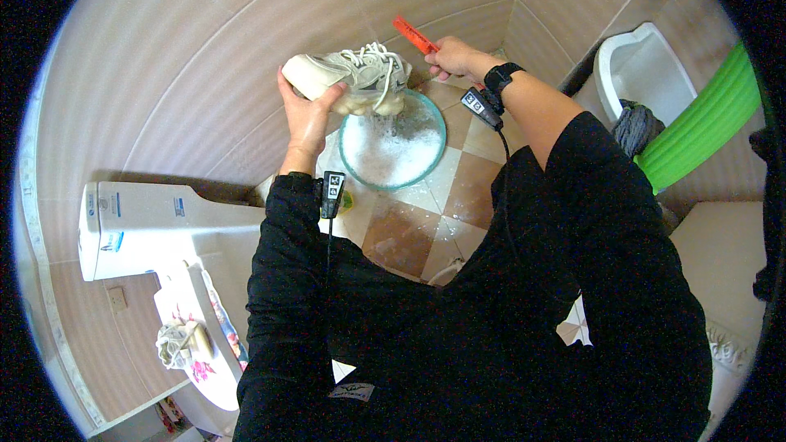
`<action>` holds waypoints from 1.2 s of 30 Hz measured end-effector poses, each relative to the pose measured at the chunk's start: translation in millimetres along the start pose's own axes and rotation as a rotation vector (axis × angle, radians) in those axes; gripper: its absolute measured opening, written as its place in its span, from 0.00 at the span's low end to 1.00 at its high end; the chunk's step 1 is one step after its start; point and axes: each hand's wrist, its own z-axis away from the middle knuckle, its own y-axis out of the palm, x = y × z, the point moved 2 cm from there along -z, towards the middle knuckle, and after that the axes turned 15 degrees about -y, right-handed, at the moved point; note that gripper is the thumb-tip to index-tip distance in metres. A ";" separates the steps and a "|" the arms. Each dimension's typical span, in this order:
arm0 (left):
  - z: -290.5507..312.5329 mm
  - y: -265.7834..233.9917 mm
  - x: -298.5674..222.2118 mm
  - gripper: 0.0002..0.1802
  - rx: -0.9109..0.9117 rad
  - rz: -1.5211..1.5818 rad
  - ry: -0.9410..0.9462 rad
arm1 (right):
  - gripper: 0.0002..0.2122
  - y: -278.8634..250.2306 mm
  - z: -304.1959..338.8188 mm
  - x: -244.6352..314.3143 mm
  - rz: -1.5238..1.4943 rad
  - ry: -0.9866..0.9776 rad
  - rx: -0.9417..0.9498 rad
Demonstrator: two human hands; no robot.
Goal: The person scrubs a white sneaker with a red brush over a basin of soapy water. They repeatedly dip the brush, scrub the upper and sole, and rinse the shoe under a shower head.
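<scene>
My left hand (311, 115) grips a pale cream and grey sneaker (360, 74) by its heel end, thumb on the near side. Its white laces are still threaded, and the toe points right. The sneaker is tilted over a round clear-rimmed basin (444, 135) with white suds and greyish water inside. Some drops or foam seem to fall from the shoe's underside. To the right, my right hand (454, 59) is closed on one end of a flat orange-red stick-like tool (413, 34), held apart from the shoe. No bristles can be made out on it.
On the left stands a white toilet (139, 217); a second pale sneaker (182, 344) rests on its flowered lid (205, 372). Wet spots mark the tiled floor (401, 233). At right are a white wall basin (647, 69), a grey mop head (634, 127) and a green ribbed object (708, 115).
</scene>
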 end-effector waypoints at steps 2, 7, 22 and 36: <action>-1.4 -2.3 -0.2 0.63 0.013 -0.003 0.004 | 0.12 -0.6 -2.0 -1.0 0.019 -0.029 0.007; 1.2 -4.1 -9.3 0.64 0.067 -0.050 0.013 | 0.12 1.8 -3.8 -1.9 0.037 -0.050 -0.001; 1.1 12.1 -3.3 0.64 0.042 -0.110 0.053 | 0.21 39.1 24.1 60.1 0.256 -0.736 0.060; 1.1 19.6 1.8 0.63 -0.025 -0.033 -0.020 | 0.16 78.4 24.4 45.0 0.384 -0.557 -0.080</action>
